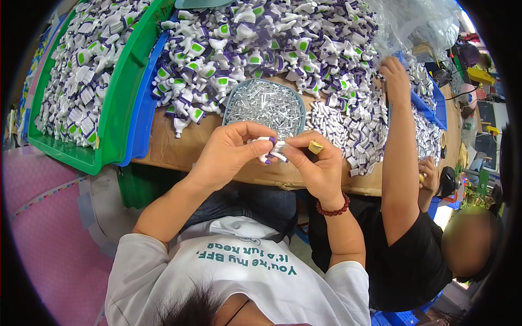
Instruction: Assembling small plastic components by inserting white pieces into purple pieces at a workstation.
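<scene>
Close together over the table's near edge, my left hand [234, 149] and my right hand [318, 163] pinch small white plastic toy parts [270, 152] with purple tips. Fingers cover much of these pieces, so how they join cannot be made out. A yellow wrap [315, 146] is on one of my right fingers. Just beyond my hands stands a blue-grey bowl [299, 103] full of thin silver metal pins [265, 106]. To its right lies a pile of small white parts [326, 122] with purple ends.
White-and-purple toy bodies with green squares [255, 38] heap across the table's back. A green crate [117, 92] of similar bodies stands at left, beside a blue crate [142, 103]. At right, a co-worker's arm [399, 130] reaches over the heap, near another blue crate [427, 108] and plastic bags [418, 24].
</scene>
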The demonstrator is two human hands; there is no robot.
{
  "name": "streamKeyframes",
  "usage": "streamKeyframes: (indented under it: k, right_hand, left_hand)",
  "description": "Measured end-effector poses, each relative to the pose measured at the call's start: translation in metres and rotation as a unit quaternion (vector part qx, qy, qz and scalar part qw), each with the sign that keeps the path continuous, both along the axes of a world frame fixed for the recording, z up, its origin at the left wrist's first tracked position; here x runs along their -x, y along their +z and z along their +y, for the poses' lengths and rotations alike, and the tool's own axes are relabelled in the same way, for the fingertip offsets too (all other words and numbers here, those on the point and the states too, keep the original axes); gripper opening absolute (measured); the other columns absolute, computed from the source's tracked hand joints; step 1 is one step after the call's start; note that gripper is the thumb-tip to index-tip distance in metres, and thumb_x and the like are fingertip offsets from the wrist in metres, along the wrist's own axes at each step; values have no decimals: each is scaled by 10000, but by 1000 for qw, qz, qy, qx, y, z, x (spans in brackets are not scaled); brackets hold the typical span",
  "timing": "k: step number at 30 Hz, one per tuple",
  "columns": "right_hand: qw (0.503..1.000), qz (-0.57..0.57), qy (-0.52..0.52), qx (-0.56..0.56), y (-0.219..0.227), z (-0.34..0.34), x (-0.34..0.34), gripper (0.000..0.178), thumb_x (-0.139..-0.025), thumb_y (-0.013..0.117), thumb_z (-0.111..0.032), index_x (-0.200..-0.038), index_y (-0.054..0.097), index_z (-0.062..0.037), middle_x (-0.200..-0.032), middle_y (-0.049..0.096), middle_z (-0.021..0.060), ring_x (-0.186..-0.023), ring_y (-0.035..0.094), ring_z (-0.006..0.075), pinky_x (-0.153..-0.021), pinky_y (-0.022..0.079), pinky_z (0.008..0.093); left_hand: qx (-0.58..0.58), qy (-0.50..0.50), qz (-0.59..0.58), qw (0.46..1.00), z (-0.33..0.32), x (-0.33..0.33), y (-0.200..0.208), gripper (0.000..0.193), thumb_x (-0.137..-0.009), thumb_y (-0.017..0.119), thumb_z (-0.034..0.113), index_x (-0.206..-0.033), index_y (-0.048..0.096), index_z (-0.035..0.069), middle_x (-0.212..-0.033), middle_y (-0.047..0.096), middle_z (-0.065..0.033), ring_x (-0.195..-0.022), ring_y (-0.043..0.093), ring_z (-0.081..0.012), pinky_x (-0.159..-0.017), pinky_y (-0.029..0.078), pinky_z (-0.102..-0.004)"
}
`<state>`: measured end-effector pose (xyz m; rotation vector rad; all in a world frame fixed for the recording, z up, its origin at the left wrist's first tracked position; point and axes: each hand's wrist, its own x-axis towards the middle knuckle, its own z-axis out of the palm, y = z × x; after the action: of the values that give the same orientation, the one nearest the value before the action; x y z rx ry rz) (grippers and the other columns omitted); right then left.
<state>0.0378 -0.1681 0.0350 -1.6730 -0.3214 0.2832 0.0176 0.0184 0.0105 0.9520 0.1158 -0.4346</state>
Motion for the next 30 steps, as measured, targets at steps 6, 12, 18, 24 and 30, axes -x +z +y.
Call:
streamKeyframes:
  k: [6, 12, 18, 24, 30]
  right_hand:
    - [999, 0, -5, 31, -3, -5, -2, 88, -790, 644, -1, -875, 625, 8, -788, 619, 39, -739, 563, 73, -672, 438, 204]
    - [999, -5, 9, 48, 0, -6, -4, 85, -770, 653, -3, -853, 636, 6, -784, 625, 53, -713, 570, 94, -639, 441, 226]
    - [997, -53, 25, 59, 0, -10, -8, 91, -749, 654, 8, -838, 644, -4, -761, 622, 70, -676, 573, 122, -611, 435, 237]
    - [997, -52, 27, 49, 5, -7, -9, 90, -747, 652, 9, -835, 645, -10, -739, 615, 68, -650, 566, 133, -591, 429, 242]
    - [989, -75, -11, 125, 6, -4, -2, 91, -745, 647, 13, -834, 641, -7, -707, 596, 88, -621, 561, 161, -551, 419, 263]
  left_hand:
    - [32, -21, 15, 999, 3, 5, 2, 290, -828, 590, -1, -1112, 539, -26, -1011, 610, -100, -898, 607, -153, -814, 495, -270]
    - [2, -22, 40, 999, 4, 7, -5, 298, -808, 602, -24, -1102, 552, -8, -1048, 601, -96, -938, 591, -144, -849, 483, -276]
    - [45, 1, 36, 998, 0, 9, -7, 254, -823, 594, -8, -1075, 565, 3, -1032, 602, -89, -931, 590, -147, -841, 479, -271]
    - [61, 55, 6, 997, -8, 18, -12, 225, -831, 594, 8, -1056, 581, 5, -1007, 614, -84, -906, 592, -138, -820, 477, -263]
    - [-233, 64, -208, 948, -9, 21, 0, 254, -833, 590, 8, -1086, 573, -1, -958, 629, -76, -866, 598, -128, -775, 471, -247]
